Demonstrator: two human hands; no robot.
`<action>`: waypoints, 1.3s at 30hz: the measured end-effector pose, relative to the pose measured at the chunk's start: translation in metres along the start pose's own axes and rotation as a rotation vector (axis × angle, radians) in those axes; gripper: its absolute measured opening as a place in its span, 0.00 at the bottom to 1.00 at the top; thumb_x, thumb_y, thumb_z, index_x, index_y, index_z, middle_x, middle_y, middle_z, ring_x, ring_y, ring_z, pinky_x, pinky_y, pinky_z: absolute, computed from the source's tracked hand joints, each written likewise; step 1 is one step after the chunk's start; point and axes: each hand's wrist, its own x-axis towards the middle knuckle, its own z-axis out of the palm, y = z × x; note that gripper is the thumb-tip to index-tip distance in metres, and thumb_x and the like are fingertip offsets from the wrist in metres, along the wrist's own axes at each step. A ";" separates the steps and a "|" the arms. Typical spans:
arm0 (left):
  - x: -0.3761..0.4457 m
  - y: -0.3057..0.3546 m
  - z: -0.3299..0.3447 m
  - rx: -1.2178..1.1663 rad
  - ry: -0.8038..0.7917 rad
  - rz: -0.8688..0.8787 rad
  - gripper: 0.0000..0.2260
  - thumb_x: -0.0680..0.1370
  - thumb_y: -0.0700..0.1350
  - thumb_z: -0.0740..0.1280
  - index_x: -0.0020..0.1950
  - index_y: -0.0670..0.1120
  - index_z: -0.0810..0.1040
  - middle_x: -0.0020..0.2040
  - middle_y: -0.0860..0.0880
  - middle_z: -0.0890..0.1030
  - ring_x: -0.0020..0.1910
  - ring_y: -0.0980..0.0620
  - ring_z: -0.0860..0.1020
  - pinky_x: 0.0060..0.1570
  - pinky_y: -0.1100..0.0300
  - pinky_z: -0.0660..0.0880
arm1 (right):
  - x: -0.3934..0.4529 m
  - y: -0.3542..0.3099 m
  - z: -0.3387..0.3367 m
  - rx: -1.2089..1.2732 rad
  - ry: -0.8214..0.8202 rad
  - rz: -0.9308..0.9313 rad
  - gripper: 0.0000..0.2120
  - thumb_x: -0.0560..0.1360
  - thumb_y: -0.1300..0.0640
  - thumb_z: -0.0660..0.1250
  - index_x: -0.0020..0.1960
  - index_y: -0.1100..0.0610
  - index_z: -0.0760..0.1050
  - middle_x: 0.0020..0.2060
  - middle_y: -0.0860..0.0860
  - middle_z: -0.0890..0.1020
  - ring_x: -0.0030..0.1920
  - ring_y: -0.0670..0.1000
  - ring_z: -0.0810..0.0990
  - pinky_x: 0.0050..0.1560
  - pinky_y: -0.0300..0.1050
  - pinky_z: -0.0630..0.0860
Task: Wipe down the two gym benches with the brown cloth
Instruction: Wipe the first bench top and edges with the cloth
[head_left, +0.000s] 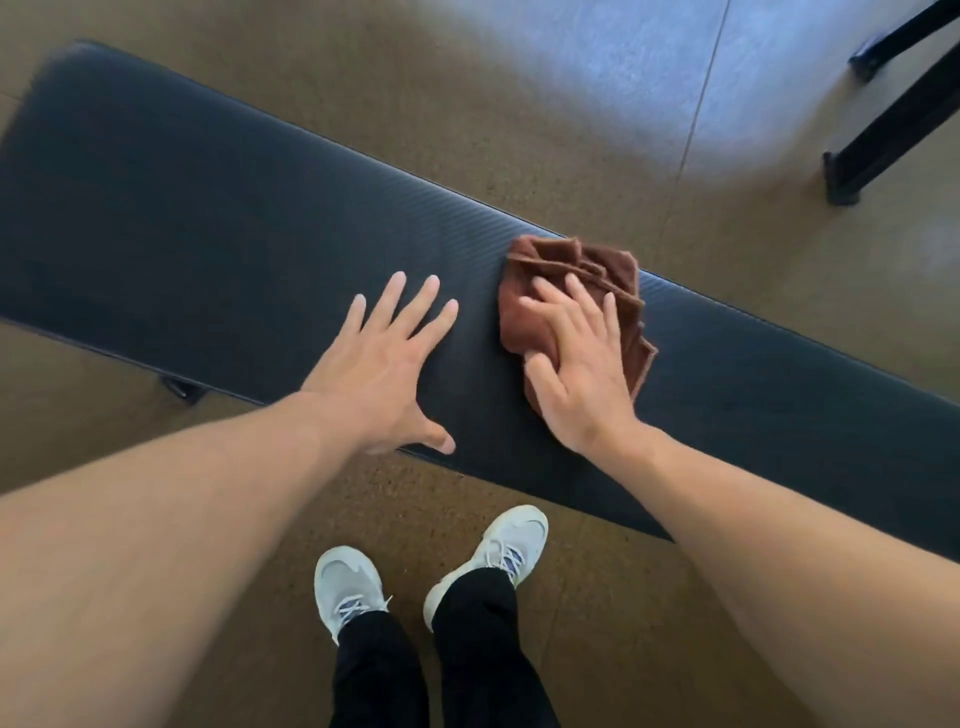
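right hand (576, 364) pressing brown cloth (579, 291), bench (208, 234)

bench (208, 223) pad cut off at left and right frame edges, its far left end blurred, brown cloth (582, 280) partly hidden under right hand (576, 364), black frame legs (893, 114) cropped at upper right corner, bench supports mostly hidden beneath pad
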 end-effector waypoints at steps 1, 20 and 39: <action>-0.015 -0.006 0.012 -0.026 0.012 0.014 0.60 0.64 0.77 0.66 0.81 0.53 0.35 0.81 0.49 0.32 0.79 0.44 0.32 0.79 0.41 0.44 | -0.007 -0.011 0.009 -0.083 -0.072 -0.110 0.24 0.77 0.46 0.58 0.72 0.48 0.71 0.79 0.46 0.66 0.82 0.51 0.52 0.81 0.61 0.40; -0.123 -0.066 0.088 -0.342 0.190 -0.368 0.47 0.78 0.55 0.69 0.82 0.49 0.36 0.81 0.52 0.34 0.79 0.53 0.33 0.80 0.48 0.43 | 0.119 -0.149 0.088 -0.217 -0.014 0.172 0.35 0.76 0.36 0.54 0.82 0.42 0.54 0.83 0.45 0.53 0.83 0.55 0.42 0.79 0.63 0.36; -0.110 -0.066 0.051 -0.013 -0.078 -0.336 0.57 0.71 0.68 0.70 0.81 0.43 0.36 0.81 0.46 0.34 0.81 0.45 0.39 0.72 0.49 0.66 | 0.111 -0.116 0.057 -0.121 -0.028 0.510 0.34 0.79 0.35 0.51 0.83 0.40 0.46 0.84 0.45 0.45 0.82 0.59 0.36 0.77 0.67 0.34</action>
